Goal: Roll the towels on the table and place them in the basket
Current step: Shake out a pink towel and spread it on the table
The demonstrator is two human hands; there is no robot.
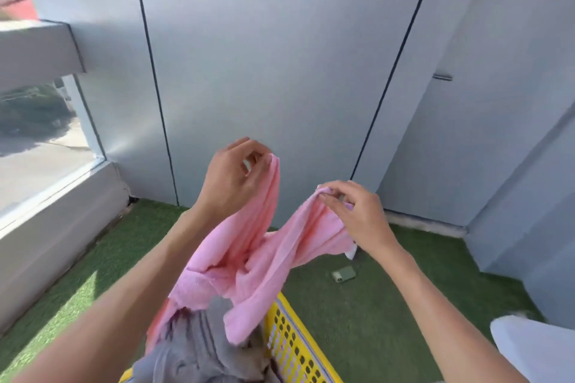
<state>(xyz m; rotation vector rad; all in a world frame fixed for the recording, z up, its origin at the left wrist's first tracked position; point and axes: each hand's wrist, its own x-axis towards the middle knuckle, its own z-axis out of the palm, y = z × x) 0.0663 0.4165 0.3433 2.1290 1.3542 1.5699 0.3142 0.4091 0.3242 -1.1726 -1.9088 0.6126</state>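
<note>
Both hands up, apart: left hand [231,172] & right hand [353,211] each pinch pink towel [249,255] above yellow basket [292,342], near.

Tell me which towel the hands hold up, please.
The pink towel: the left hand and right hand pinch its top edge. The grey towel lies in the yellow basket.

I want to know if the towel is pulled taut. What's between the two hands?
In the head view, the pink towel sags in a slack dip between the left hand and right hand, each pinching an edge.
</note>
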